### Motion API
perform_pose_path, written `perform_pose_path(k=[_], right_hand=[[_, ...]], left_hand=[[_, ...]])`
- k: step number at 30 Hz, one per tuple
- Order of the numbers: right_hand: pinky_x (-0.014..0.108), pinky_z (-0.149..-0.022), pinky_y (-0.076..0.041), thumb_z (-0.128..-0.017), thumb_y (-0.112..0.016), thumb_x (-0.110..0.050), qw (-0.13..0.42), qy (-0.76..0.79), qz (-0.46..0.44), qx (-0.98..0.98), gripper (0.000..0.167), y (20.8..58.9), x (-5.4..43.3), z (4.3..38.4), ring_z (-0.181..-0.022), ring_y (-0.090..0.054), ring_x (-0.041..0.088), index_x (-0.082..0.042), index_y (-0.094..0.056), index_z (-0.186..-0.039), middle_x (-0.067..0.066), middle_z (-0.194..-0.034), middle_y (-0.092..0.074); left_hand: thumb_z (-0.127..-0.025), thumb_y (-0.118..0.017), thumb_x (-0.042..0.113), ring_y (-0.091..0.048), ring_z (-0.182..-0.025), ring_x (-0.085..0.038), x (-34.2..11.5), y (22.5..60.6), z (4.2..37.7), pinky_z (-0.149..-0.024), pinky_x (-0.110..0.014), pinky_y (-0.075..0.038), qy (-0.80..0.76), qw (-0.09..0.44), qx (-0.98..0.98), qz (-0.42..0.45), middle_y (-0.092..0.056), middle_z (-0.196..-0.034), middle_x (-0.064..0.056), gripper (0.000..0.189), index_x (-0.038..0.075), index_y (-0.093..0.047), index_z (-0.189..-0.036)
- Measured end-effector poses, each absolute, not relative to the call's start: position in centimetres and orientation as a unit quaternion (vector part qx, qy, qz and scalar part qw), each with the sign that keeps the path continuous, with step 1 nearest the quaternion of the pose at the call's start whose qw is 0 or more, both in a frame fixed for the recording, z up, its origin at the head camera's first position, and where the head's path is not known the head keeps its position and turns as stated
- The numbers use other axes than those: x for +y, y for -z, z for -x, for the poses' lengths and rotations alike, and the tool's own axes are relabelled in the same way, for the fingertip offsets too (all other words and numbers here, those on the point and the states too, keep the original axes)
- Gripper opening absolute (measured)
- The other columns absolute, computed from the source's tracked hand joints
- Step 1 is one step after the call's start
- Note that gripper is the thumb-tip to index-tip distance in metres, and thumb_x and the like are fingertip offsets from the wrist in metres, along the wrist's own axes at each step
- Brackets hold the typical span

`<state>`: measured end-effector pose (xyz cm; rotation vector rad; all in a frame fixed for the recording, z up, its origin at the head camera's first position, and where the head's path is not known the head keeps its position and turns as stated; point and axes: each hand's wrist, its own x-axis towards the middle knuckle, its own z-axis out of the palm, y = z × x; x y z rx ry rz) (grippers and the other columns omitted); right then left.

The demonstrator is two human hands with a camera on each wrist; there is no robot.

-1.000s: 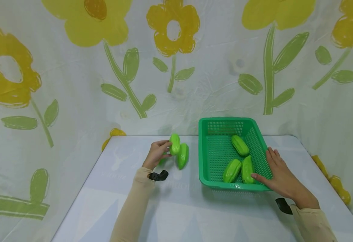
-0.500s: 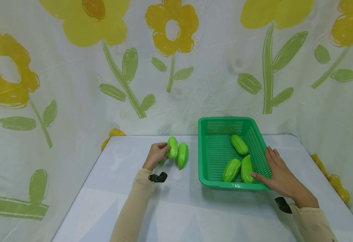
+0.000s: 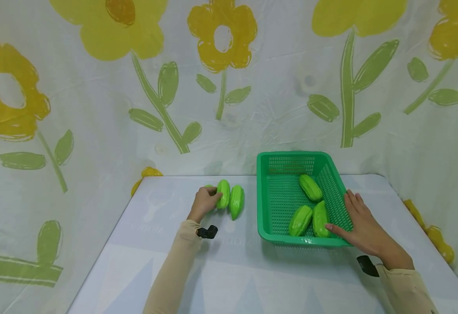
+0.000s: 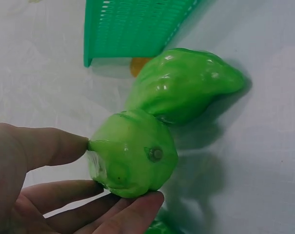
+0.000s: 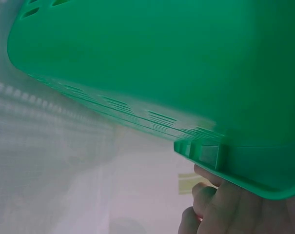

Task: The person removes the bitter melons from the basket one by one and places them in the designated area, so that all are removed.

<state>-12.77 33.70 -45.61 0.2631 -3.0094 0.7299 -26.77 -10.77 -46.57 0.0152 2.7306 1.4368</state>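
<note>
My left hand pinches a shiny green ribbed fruit between thumb and fingers. In the left wrist view its stem end faces the camera. A second ribbed fruit, with a pointed end, lies just to its right. A third fruit is mostly hidden by my left hand. My right hand rests at the right wall of a green plastic basket, fingers stretched along the outside and thumb over the rim. Inside lie three fruits: one at the back and two near the front.
The white table reaches forward to a flower-printed cloth hanging behind it. The basket stands close to that cloth, on the right half of the table. Black straps circle both wrists.
My left hand has lowered the pinched fruit and brought it slightly left, beside the pointed one. The right hand and basket have hardly moved.
</note>
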Motion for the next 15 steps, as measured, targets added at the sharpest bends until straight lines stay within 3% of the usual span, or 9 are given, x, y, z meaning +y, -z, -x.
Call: perform_pose_path(k=[4,15], right_hand=[[0.077,-0.122,-0.008,-0.095,-0.064,-0.058,0.02,-0.234,-0.083,-0.968,0.115,45.65,33.64,12.81,-0.159,0.012,0.05,0.006,0.005,-0.163,0.029,-0.172,0.007],[0.078,-0.121,-0.01,-0.095,-0.064,-0.057,0.018,-0.232,-0.083,-0.969,0.115,45.62,33.57,12.8,-0.158,0.011,0.051,0.006,0.005,-0.163,0.029,-0.172,0.007]], left_hand=[[-0.1,-0.066,0.019,-0.065,-0.122,-0.036,-10.62,46.79,26.89,-0.106,-0.049,-0.054,-0.436,0.014,0.9,-0.015,-0.068,-0.134,-0.023,0.042,-0.007,-0.066,-0.132],[-0.1,-0.066,0.02,-0.065,-0.123,-0.036,-10.23,47.15,26.95,-0.106,-0.049,-0.055,-0.408,0.021,0.913,-0.012,-0.066,-0.134,-0.024,0.044,-0.009,-0.064,-0.134]])
